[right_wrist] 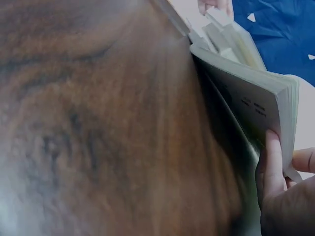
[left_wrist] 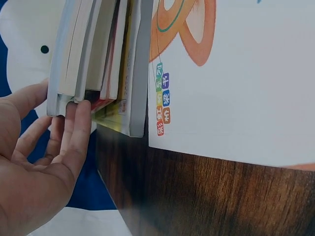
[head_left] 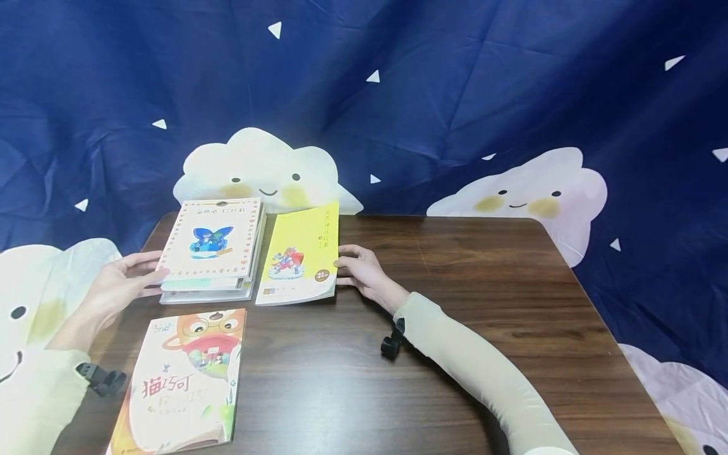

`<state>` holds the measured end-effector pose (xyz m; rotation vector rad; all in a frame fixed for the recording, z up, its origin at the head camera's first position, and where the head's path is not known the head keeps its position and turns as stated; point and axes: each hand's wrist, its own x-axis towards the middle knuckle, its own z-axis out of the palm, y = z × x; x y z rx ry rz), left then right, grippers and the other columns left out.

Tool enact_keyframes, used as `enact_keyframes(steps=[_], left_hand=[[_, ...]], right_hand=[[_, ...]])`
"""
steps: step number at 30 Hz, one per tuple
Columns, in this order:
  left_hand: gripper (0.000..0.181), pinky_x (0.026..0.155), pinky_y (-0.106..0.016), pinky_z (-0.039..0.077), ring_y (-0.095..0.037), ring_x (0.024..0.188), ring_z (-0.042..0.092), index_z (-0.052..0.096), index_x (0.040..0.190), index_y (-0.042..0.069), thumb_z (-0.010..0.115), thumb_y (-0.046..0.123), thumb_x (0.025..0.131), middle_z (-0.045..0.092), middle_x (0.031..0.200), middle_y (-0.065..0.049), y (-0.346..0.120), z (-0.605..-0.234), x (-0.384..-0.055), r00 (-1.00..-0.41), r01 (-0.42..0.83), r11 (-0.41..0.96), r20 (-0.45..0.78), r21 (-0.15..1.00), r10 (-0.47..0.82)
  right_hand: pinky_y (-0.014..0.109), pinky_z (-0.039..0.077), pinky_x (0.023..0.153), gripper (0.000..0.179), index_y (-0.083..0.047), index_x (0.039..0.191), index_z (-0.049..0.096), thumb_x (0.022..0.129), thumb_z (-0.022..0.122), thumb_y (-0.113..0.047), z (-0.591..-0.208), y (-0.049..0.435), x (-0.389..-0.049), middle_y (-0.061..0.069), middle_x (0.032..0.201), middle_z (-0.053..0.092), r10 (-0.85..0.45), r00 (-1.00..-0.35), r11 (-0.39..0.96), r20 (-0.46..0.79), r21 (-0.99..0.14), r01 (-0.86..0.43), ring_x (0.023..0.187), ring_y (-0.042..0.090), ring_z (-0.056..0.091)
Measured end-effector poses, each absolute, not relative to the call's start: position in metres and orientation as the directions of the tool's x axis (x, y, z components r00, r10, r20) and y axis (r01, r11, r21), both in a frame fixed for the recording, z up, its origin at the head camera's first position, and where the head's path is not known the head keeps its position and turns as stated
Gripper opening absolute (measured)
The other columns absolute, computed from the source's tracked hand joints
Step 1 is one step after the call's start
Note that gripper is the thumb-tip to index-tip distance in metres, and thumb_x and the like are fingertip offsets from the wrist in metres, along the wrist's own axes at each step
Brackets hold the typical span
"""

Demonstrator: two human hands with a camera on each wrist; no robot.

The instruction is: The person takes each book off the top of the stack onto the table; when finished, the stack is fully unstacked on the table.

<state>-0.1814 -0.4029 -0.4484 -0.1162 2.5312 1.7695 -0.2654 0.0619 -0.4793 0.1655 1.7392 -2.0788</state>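
Observation:
On the left of the table, a stack of books (head_left: 210, 243) has a white-covered book with a blue picture on top. At the stack's left edge is my left hand (head_left: 127, 278), thumb over the top cover and fingertips at the edges of the upper books (left_wrist: 74, 54). My right hand (head_left: 366, 275) pinches the right edge of a yellow book (head_left: 301, 253), its thumb on the cover side and fingers against the back cover (right_wrist: 246, 105). That yellow book tilts up off the table beside the stack. Nearer me lies a picture book (head_left: 188, 385) with an orange cartoon animal.
The dark wooden table (head_left: 455, 303) stretches off to the right of the books. Behind it hangs a blue cloth (head_left: 409, 126) printed with smiling clouds and white triangles. Small black cameras (head_left: 391, 346) are strapped to both wrists.

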Motion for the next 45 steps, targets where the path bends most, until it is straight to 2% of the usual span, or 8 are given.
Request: enact_keyframes(steps=[6, 12, 20, 25, 28, 32, 37, 45], left_hand=[[0.036, 0.073, -0.022, 0.065, 0.004, 0.086, 0.073, 0.058, 0.125, 0.024, 0.077, 0.009, 0.097, 0.070, 0.100, 0.024, -0.402, -0.450, -0.181, -0.996, -0.088, 0.261, -0.086, 0.961, -0.021], [0.037, 0.074, -0.023, 0.065, 0.004, 0.086, 0.073, 0.058, 0.125, 0.025, 0.077, 0.010, 0.097, 0.069, 0.101, 0.024, -0.404, -0.451, -0.180, -0.995, -0.097, 0.265, -0.092, 0.960, -0.031], [0.038, 0.073, -0.021, 0.064, 0.006, 0.086, 0.073, 0.059, 0.128, 0.024, 0.077, 0.013, 0.097, 0.069, 0.099, 0.027, -0.408, -0.452, -0.179, -0.994, -0.106, 0.310, -0.094, 0.945, -0.052], [0.037, 0.074, -0.022, 0.064, 0.004, 0.087, 0.074, 0.060, 0.127, 0.024, 0.077, 0.010, 0.097, 0.071, 0.100, 0.023, -0.406, -0.453, -0.178, -0.994, -0.105, 0.242, -0.098, 0.965, -0.041], [0.037, 0.074, -0.021, 0.064, 0.006, 0.087, 0.073, 0.060, 0.128, 0.025, 0.077, 0.013, 0.097, 0.069, 0.100, 0.026, -0.404, -0.454, -0.178, -0.994, -0.108, 0.297, -0.098, 0.949, -0.048], [0.043, 0.076, -0.020, 0.064, 0.008, 0.089, 0.071, 0.058, 0.138, 0.017, 0.076, 0.017, 0.098, 0.066, 0.102, 0.028, -0.404, -0.454, -0.178, -0.993, -0.117, 0.369, -0.103, 0.922, -0.058], [0.063, 0.077, -0.017, 0.063, 0.011, 0.089, 0.069, 0.049, 0.152, 0.002, 0.076, 0.025, 0.099, 0.063, 0.102, 0.032, -0.399, -0.454, -0.183, -0.992, -0.124, 0.441, -0.107, 0.889, -0.063], [0.073, 0.078, -0.016, 0.061, 0.012, 0.089, 0.065, 0.046, 0.156, 0.001, 0.075, 0.036, 0.099, 0.059, 0.102, 0.035, -0.398, -0.454, -0.187, -0.991, -0.134, 0.510, -0.118, 0.849, -0.065]], right_hand=[[0.034, 0.067, 0.084, 0.047, -0.002, 0.144, 0.059, 0.098, 0.069, -0.001, -0.486, 0.064, -0.273, 0.020, 0.123, 0.074, -0.290, -0.888, -0.077, -0.357, -0.916, 0.394, 0.086, 0.016, 0.076], [0.025, 0.065, 0.069, 0.038, 0.004, 0.131, 0.069, 0.095, 0.076, -0.003, -0.480, 0.067, -0.282, 0.010, 0.100, 0.076, -0.191, -0.950, 0.061, -0.246, -0.969, 0.239, 0.069, 0.011, 0.071], [0.025, 0.064, 0.062, 0.037, 0.006, 0.128, 0.070, 0.094, 0.077, -0.006, -0.456, 0.020, -0.278, 0.022, 0.103, 0.078, -0.199, -0.970, 0.044, -0.141, -0.990, 0.135, 0.059, 0.009, 0.069], [0.025, 0.060, 0.053, 0.030, -0.003, 0.119, 0.078, 0.091, 0.082, -0.012, -0.437, -0.015, -0.267, 0.015, 0.096, 0.081, -0.161, -0.987, 0.235, -0.001, -0.971, -0.038, 0.069, 0.034, 0.076], [0.032, 0.066, 0.064, 0.029, -0.004, 0.120, 0.077, 0.092, 0.081, -0.012, -0.431, -0.032, -0.262, 0.016, 0.101, 0.081, -0.207, -0.977, 0.196, -0.049, -0.981, 0.008, 0.088, 0.042, 0.078], [0.041, 0.067, 0.083, 0.033, -0.001, 0.125, 0.074, 0.094, 0.079, -0.010, -0.428, -0.055, -0.260, 0.021, 0.107, 0.080, -0.285, -0.941, 0.104, -0.184, -0.982, 0.160, 0.093, 0.036, 0.080], [0.039, 0.066, 0.087, 0.035, -0.006, 0.127, 0.074, 0.094, 0.080, -0.015, -0.433, -0.077, -0.268, 0.012, 0.098, 0.082, -0.236, -0.935, 0.083, -0.264, -0.964, 0.251, 0.086, 0.021, 0.081], [0.044, 0.064, 0.096, 0.047, -0.006, 0.139, 0.066, 0.094, 0.078, -0.010, -0.446, -0.089, -0.286, 0.017, 0.110, 0.080, -0.268, -0.912, -0.083, -0.310, -0.936, 0.342, 0.105, 0.033, 0.080]])
